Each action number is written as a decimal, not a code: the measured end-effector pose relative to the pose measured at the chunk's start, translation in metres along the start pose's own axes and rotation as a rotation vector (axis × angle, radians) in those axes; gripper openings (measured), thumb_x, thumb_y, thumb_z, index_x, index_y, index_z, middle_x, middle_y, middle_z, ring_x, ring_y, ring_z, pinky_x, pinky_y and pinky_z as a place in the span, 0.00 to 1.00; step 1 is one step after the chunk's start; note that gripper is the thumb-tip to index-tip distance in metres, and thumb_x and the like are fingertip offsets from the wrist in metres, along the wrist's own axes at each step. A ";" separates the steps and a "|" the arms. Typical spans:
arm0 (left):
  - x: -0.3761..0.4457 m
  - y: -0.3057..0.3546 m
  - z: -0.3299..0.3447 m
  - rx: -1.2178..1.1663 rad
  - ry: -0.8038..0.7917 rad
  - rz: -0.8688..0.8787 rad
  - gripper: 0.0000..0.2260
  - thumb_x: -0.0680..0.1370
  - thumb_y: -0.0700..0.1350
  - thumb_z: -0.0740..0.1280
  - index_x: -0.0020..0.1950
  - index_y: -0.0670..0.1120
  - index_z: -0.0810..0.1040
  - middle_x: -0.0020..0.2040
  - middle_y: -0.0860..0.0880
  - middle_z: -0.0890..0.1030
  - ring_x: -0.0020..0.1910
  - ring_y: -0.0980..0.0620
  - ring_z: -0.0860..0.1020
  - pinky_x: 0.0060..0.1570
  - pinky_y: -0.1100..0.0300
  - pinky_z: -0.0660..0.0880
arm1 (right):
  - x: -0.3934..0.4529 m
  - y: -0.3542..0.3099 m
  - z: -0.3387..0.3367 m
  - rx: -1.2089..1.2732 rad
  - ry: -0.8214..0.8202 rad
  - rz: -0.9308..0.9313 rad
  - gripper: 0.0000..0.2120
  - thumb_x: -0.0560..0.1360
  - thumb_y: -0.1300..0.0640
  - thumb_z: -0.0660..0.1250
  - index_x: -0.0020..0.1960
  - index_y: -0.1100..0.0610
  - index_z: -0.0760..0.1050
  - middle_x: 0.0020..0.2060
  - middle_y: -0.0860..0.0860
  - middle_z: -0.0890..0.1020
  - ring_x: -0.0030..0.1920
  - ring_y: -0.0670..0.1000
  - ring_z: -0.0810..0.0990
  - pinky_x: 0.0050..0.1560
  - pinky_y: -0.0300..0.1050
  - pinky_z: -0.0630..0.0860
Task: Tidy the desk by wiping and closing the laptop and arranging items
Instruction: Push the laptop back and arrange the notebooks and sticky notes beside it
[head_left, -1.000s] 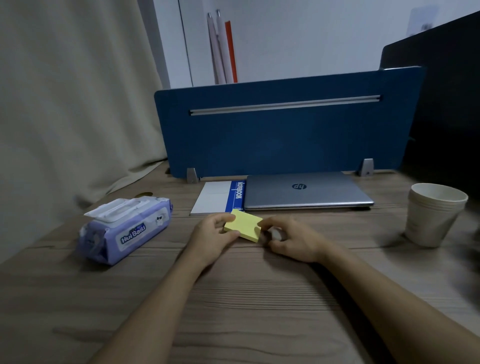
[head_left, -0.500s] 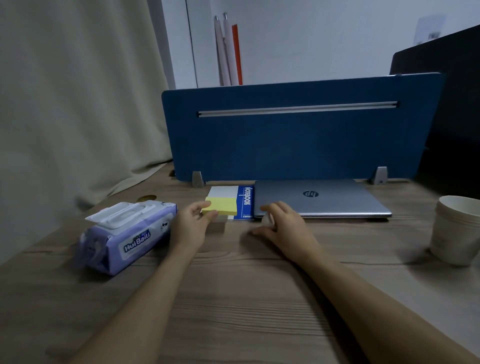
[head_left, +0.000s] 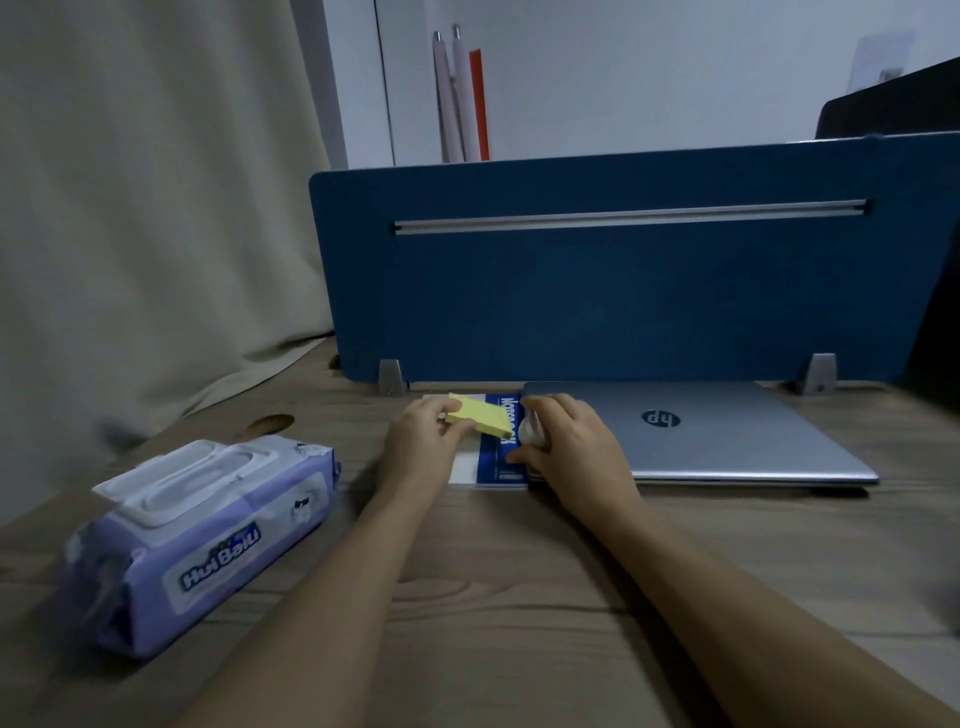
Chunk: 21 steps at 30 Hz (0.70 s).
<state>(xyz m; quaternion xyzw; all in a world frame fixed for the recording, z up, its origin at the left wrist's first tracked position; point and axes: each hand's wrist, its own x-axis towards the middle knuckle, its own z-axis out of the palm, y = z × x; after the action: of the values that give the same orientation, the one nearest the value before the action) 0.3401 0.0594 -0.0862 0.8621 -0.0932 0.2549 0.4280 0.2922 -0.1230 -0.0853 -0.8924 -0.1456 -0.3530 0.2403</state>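
A person's left hand pinches a yellow sticky-note pad between thumb and fingers, holding it tilted just above a blue-and-white notebook at the far side of the wooden tabletop. The right hand, curled around a small pale object too blurred to identify, rests where the notebook meets the closed silver laptop, which lies flat against a blue desk divider. A pack of wet wipes sits near left, well apart. With the laptop shut, arranging appears under way. Setting the pad down well likely means levelling it first, squaring its edges to the notebook's cover, and releasing only once it lies flat, so nothing slides or overhangs.
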 end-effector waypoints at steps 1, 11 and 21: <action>0.001 -0.002 0.002 0.065 -0.017 -0.005 0.10 0.77 0.45 0.71 0.57 0.47 0.82 0.55 0.49 0.82 0.48 0.55 0.78 0.45 0.61 0.74 | 0.002 0.001 0.001 -0.009 -0.002 -0.004 0.27 0.69 0.50 0.75 0.65 0.56 0.73 0.57 0.52 0.79 0.55 0.54 0.73 0.51 0.46 0.70; -0.005 -0.004 -0.003 0.227 -0.016 -0.090 0.12 0.78 0.42 0.64 0.59 0.53 0.80 0.57 0.51 0.83 0.51 0.50 0.80 0.46 0.57 0.77 | 0.002 -0.008 0.007 0.042 -0.161 -0.139 0.22 0.73 0.51 0.72 0.64 0.57 0.74 0.58 0.52 0.78 0.56 0.54 0.72 0.53 0.46 0.69; -0.034 0.006 -0.027 0.195 -0.040 -0.058 0.16 0.79 0.39 0.62 0.64 0.53 0.77 0.64 0.51 0.79 0.56 0.54 0.76 0.45 0.61 0.70 | -0.007 -0.018 0.000 -0.064 -0.270 -0.177 0.27 0.72 0.41 0.71 0.65 0.52 0.71 0.62 0.50 0.78 0.59 0.55 0.74 0.55 0.50 0.71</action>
<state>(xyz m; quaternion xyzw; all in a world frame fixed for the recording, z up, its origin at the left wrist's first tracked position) 0.2993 0.0745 -0.0858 0.9068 -0.0515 0.2331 0.3474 0.2791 -0.1087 -0.0842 -0.9227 -0.2431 -0.2542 0.1579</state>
